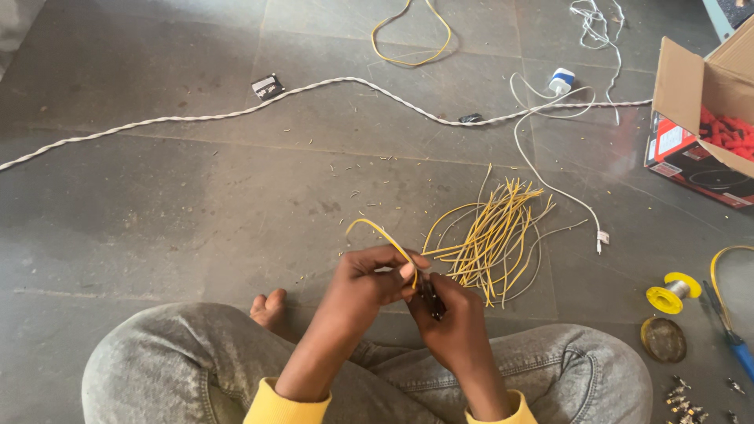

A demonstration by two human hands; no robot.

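Cardboard box [691, 86] holds red parts [726, 133]; my left hand [369, 279] pinches yellow wire [382, 233], right hand [452, 314] grips dark tool [431, 300].

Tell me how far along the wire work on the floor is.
Looks done: a pile of cut yellow wires lies on the floor, with tiny scraps scattered around it. In hand: the left hand holds one yellow wire, while the right hand works a small dark tool at its end. Left: cannot tell how many wires in the pile are finished.
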